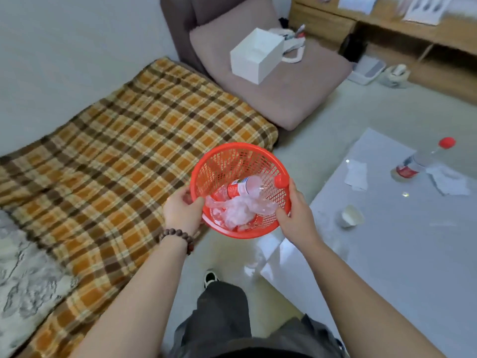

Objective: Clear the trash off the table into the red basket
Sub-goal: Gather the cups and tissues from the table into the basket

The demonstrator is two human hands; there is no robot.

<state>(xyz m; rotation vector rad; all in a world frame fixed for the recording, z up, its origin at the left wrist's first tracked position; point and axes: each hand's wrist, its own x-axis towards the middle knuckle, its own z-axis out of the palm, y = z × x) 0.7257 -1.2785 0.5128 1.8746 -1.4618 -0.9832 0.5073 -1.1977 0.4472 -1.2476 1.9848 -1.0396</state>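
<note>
I hold the red mesh basket point(219, 161) in the air between the sofa and the table. My left hand point(182, 211) grips its left rim and my right hand point(296, 210) grips its right rim. Inside it lie a clear bottle with a red label point(240, 188) and crumpled clear plastic point(238, 211). On the grey table point(402, 254) to the right remain a clear bottle with a red cap point(419, 160), a white paper cup point(349, 217) on its side and crumpled white papers point(357, 174).
A plaid orange-brown blanket point(124, 161) covers the seat at left. A white box point(255, 55) sits on the brown cushion behind. Wooden shelving point(387, 32) lines the far right. My dark trouser leg and shoe point(211, 277) stand on the pale floor below the basket.
</note>
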